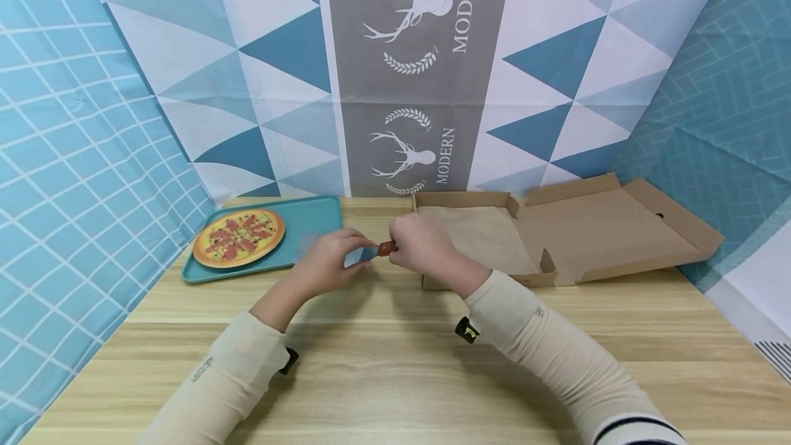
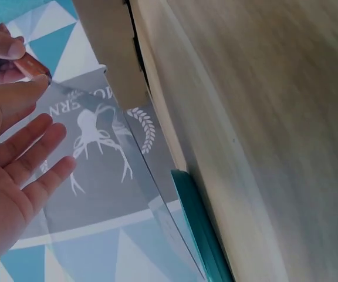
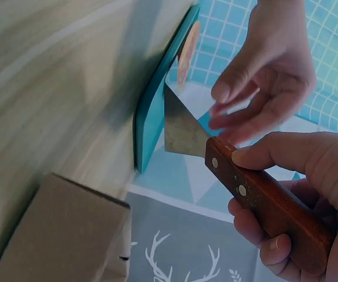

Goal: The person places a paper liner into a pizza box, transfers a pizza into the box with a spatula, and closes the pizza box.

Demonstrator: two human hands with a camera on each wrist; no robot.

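My right hand (image 1: 426, 246) grips the brown wooden handle of a metal spatula (image 3: 263, 202), with the thumb laid along the handle. The flared blade points left, over the gap between the tray and the box. My left hand (image 1: 323, 263) is beside the blade, its fingers (image 2: 31, 147) loosely extended and its fingertips near where blade meets handle. Whether they touch the metal is hard to tell. A round pizza (image 1: 237, 239) lies on the left part of a teal tray (image 1: 315, 215), to the left of both hands.
At the right, an open cardboard pizza box (image 1: 608, 232) has its lid folded out to the right and a paper liner (image 1: 478, 235) inside. Tray and box stand at the back of a wooden table (image 1: 383, 376), against a patterned backdrop (image 1: 426, 88).
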